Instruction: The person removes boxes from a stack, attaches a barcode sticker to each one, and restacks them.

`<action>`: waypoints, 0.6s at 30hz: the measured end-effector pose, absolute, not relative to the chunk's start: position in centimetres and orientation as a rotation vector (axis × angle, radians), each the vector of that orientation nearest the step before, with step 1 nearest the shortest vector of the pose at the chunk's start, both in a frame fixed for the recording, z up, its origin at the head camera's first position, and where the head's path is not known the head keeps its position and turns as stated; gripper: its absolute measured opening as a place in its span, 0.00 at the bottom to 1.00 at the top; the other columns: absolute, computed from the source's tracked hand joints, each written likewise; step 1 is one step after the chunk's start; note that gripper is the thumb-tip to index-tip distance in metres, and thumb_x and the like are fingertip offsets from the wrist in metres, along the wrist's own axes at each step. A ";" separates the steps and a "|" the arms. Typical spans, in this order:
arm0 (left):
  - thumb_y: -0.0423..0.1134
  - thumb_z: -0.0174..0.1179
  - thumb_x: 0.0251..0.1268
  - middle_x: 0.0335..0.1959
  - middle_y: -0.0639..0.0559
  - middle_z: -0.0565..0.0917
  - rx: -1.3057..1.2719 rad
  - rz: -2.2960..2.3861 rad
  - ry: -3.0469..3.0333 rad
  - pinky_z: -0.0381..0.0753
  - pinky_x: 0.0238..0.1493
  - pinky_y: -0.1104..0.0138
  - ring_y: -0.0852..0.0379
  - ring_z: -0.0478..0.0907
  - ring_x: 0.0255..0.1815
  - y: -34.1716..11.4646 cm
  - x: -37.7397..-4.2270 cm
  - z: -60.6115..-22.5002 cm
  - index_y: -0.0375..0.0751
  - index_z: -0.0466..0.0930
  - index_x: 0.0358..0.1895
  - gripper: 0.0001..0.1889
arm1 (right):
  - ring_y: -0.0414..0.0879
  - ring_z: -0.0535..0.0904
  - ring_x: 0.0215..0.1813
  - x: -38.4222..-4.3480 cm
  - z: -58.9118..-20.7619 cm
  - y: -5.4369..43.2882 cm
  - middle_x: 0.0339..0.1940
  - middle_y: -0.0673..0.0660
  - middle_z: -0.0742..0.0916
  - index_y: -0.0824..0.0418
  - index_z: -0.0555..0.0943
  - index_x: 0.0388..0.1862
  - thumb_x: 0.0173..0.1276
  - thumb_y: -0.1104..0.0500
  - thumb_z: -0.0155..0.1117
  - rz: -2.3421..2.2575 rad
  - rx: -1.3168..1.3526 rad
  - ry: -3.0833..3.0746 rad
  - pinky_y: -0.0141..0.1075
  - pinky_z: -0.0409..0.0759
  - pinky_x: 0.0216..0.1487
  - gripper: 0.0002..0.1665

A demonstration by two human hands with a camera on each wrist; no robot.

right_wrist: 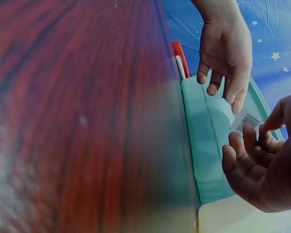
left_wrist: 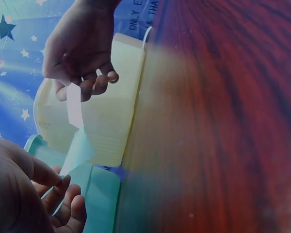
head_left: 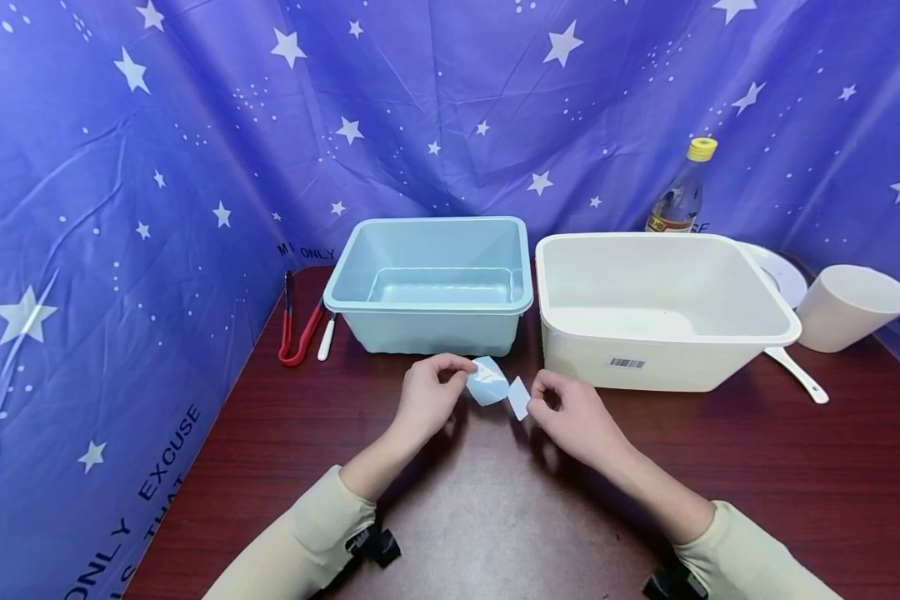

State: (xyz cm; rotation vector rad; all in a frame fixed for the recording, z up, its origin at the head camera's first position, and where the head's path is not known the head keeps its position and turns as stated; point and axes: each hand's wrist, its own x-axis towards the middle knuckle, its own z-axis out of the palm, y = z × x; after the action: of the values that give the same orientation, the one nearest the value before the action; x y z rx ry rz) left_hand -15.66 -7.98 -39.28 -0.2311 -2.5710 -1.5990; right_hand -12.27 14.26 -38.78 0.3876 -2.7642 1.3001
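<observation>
My left hand (head_left: pixel 429 398) pinches a small pale-blue glossy sheet (head_left: pixel 487 382) between thumb and forefinger. Opposite it, my right hand (head_left: pixel 576 417) pinches a small white label (head_left: pixel 519 398) by its edge. A printed barcode shows on one face of the label (right_wrist: pixel 247 120) in the right wrist view. Label and sheet meet at a corner, both held above the table in front of the two basins. In the left wrist view the sheet (left_wrist: pixel 79 151) hangs angled below the label.
A light-blue basin (head_left: pixel 427 327) and a white basin (head_left: pixel 660 362) with a barcode sticker stand behind my hands. Red-handled tongs (head_left: pixel 291 354) and a white-handled tool (head_left: pixel 327 337) lie left. A yellow-capped bottle (head_left: pixel 678 196), a white handled utensil (head_left: pixel 797 373) and a white cup (head_left: pixel 847 312) are at right.
</observation>
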 end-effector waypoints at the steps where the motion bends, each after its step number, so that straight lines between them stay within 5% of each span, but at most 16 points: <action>1: 0.29 0.60 0.66 0.35 0.54 0.87 -0.222 -1.604 -2.573 0.72 0.24 0.71 0.64 0.70 0.17 -8.0 -15.7 -39.3 0.44 0.90 0.39 0.09 | 0.43 0.68 0.23 -12.3 -38.8 14.3 0.17 0.47 0.74 0.51 0.74 0.26 0.60 0.66 0.57 1.301 0.381 -2.760 0.34 0.66 0.26 0.09; 5: 0.29 0.59 0.68 0.35 0.53 0.86 -0.213 -1.627 -2.611 0.71 0.19 0.70 0.62 0.68 0.11 -8.1 -15.7 -39.3 0.44 0.89 0.41 0.10 | 0.44 0.69 0.23 -12.3 -38.8 14.3 0.18 0.48 0.74 0.51 0.73 0.26 0.60 0.65 0.57 1.307 0.355 -2.742 0.35 0.67 0.27 0.09; 9: 0.30 0.57 0.70 0.31 0.46 0.86 -0.300 -1.660 -2.736 0.76 0.19 0.66 0.51 0.77 0.14 -8.1 -15.7 -39.5 0.43 0.88 0.44 0.10 | 0.44 0.69 0.24 -12.3 -38.8 14.3 0.18 0.48 0.74 0.51 0.74 0.26 0.60 0.65 0.57 1.315 0.350 -2.732 0.35 0.67 0.27 0.09; 12: 0.29 0.57 0.69 0.30 0.43 0.86 -0.373 -1.702 -2.823 0.80 0.24 0.65 0.47 0.83 0.23 -8.0 -15.6 -39.7 0.41 0.87 0.45 0.09 | 0.44 0.70 0.24 -12.4 -38.9 14.3 0.18 0.49 0.75 0.51 0.74 0.26 0.60 0.65 0.57 1.326 0.356 -2.732 0.35 0.68 0.27 0.09; 18: 0.31 0.63 0.64 0.40 0.54 0.85 -0.439 -1.468 -2.808 0.78 0.43 0.64 0.59 0.80 0.38 -7.9 -15.4 -39.8 0.45 0.87 0.43 0.08 | 0.43 0.71 0.23 -12.4 -39.0 14.3 0.19 0.49 0.76 0.53 0.75 0.27 0.60 0.65 0.57 1.344 0.352 -2.750 0.35 0.69 0.27 0.08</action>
State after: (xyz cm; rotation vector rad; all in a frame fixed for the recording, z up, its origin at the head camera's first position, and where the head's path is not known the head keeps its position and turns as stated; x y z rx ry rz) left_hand -15.42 -7.85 -39.76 -0.4389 -2.8085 -1.4679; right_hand -12.39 14.29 -38.97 0.3522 -2.7501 1.3443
